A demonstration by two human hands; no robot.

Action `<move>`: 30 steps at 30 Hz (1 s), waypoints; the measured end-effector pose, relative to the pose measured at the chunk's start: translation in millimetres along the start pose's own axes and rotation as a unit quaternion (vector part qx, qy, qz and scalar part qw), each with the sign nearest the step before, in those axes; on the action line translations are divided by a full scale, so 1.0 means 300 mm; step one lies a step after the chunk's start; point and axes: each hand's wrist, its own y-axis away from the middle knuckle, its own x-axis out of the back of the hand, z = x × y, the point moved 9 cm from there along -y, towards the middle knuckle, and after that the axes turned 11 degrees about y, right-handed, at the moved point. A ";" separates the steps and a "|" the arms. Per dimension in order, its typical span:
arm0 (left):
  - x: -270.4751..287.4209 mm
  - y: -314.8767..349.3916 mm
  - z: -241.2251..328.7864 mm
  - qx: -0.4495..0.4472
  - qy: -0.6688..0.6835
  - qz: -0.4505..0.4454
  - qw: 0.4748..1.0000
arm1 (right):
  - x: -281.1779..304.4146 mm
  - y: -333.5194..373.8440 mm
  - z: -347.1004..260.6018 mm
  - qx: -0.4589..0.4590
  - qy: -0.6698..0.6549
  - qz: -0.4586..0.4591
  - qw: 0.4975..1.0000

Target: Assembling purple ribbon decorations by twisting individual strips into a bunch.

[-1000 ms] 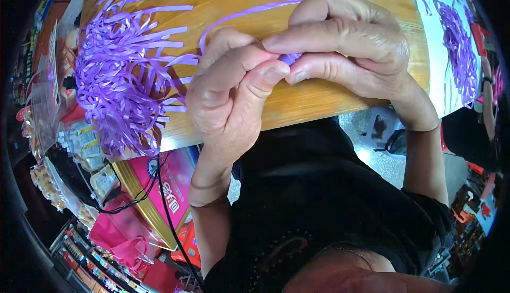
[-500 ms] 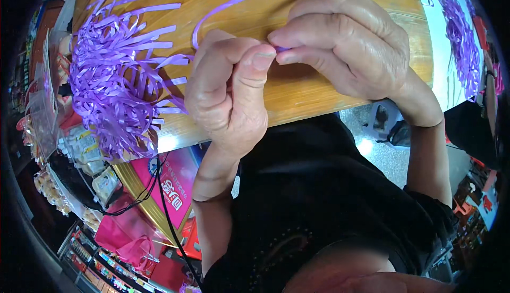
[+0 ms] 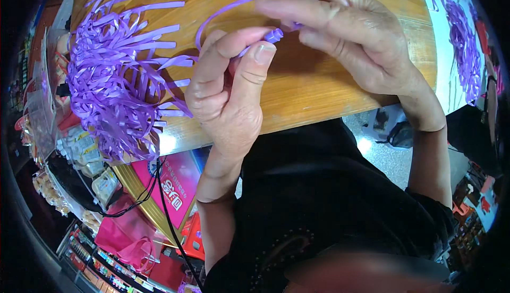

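Note:
My left hand is closed, with thumb and index finger pinching a small rolled-up end of purple ribbon. From this hand a loose strand of the same ribbon arcs over the table and passes behind my right hand. That hand is raised just to the right, its index finger stretched toward the roll. A bit of purple shows between its finger and thumb; the exact grip is partly hidden. A gap separates the two hands' fingertips.
A heap of cut purple ribbon strips covers the left of the wooden table. More ribbon lies on a white surface at the right. Below the left edge are a pink and gold box, black cables and a pink bag.
My right hand has moved up and away from the left, its index finger straightening. The rolled ribbon end now shows above my left thumb, and my left index finger has shifted.

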 end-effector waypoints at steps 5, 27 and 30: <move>0.007 -0.006 0.006 -0.010 -0.020 -0.007 1.000 | 0.006 -0.011 0.018 -0.083 0.145 -0.056 0.984; -0.005 -0.009 0.036 -0.057 -0.053 -0.019 0.997 | 0.004 0.004 0.060 -0.090 -0.028 0.021 0.995; -0.003 -0.010 0.035 -0.066 -0.055 -0.016 0.996 | 0.021 0.002 0.029 -0.047 -0.004 0.040 0.998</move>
